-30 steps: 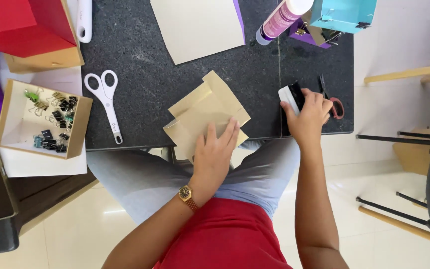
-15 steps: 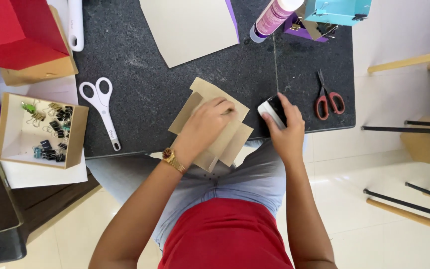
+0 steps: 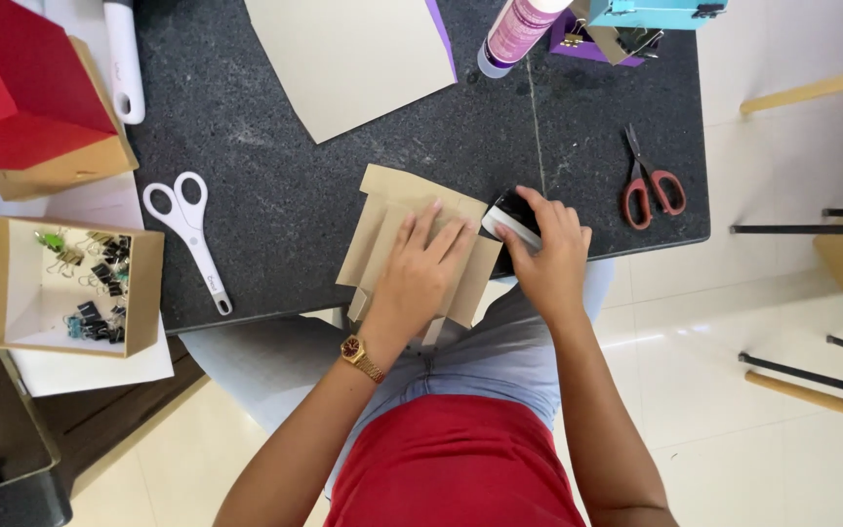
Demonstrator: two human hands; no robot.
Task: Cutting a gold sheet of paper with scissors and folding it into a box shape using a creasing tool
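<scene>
I see the dark speckled worktop (image 3: pixel 275 205) filling the upper part of the view, its near edge just above my lap. Largest on it is the blank beige card sheet (image 3: pixel 353 59) at the far edge, with a red box (image 3: pixel 12 78) at the far left corner. Off the left edge sits an open cardboard tray of binder clips (image 3: pixel 75 288).

At the near edge, about the middle, lies the folded brown cardboard piece (image 3: pixel 412 239), its near end overhanging the edge. My left hand (image 3: pixel 421 273) lies flat on it, fingers spread and pressing down. My right hand (image 3: pixel 543 249) is just beside the piece's right edge, fingers curled and pinching a small black-and-white tool (image 3: pixel 509 213) that touches the cardboard; I cannot tell what kind of tool it is.

White-handled scissors (image 3: pixel 192 234) lie to the left of the piece, well apart; red-handled scissors (image 3: pixel 648 185) lie near the right edge. A pink-and-white bottle (image 3: pixel 519 29) lies at the far edge, beside a teal box (image 3: pixel 656 12).

To do this well, I judge the left palm should keep even pressure so the layers do not slide, with the piece pushed further onto the worktop for support, and the tool held square to the cardboard edge, clear of my left fingertips.
</scene>
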